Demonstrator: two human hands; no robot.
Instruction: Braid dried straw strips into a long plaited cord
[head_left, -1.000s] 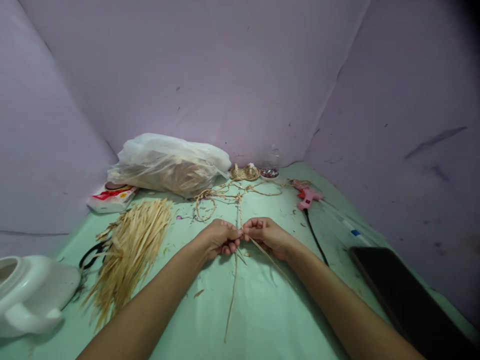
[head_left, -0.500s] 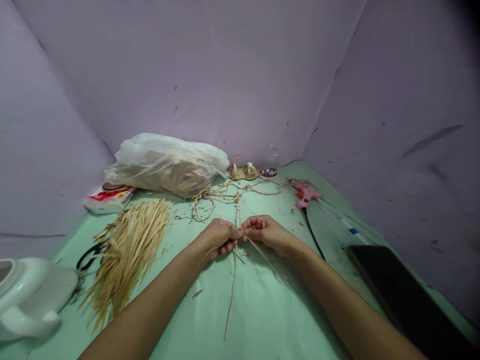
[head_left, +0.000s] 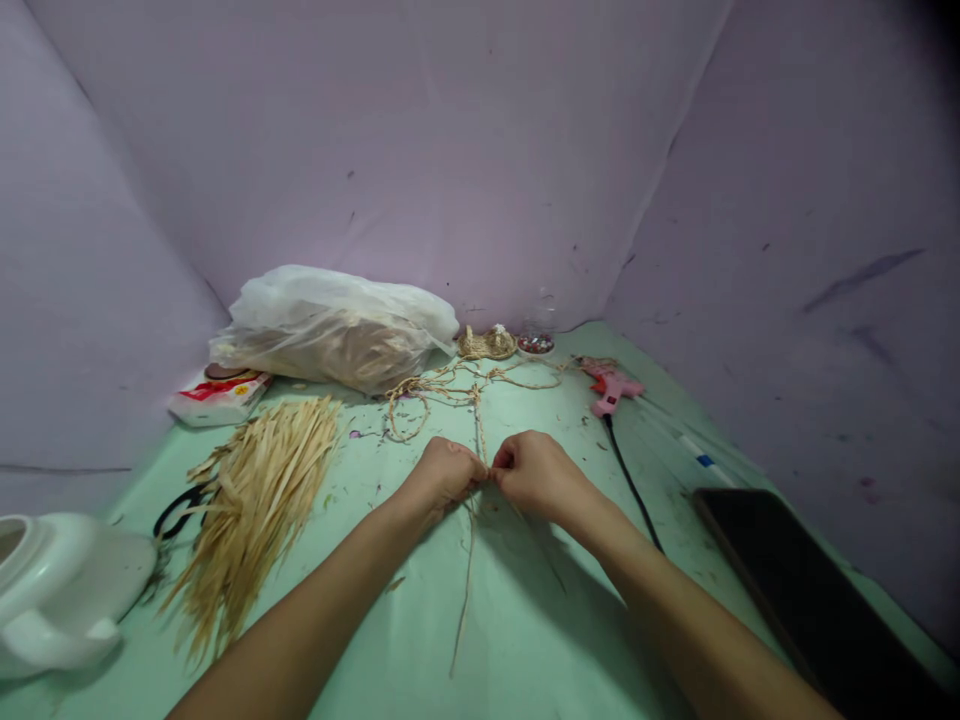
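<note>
A thin twisted cord of straw-coloured fibre [head_left: 481,425] runs toward me from a loose tangle of the same cord [head_left: 442,385]. My left hand [head_left: 448,472] pinches its near end between thumb and fingers. Right beside it, my right hand [head_left: 534,470] is closed in a pinch on the fibre strands, its knuckles turned up. The two sets of fingertips nearly meet. Below the hands a loose strand [head_left: 463,610] hangs down across the green tabletop, and another thin one trails to the right under my right hand.
At left lie a bundle of dried fibre strips [head_left: 262,500], black-handled scissors [head_left: 176,512] and a white ceramic pot [head_left: 67,590]. A plastic bag [head_left: 337,325] sits behind, near a woven piece [head_left: 487,343]. A pink glue gun [head_left: 616,385] and a dark phone-like slab [head_left: 802,590] are at right.
My right hand has rolled over, knuckles upward, with its fingertips drawn in on the strands. The strand at right has swung and shows less. My left hand stays about in place, still pinching.
</note>
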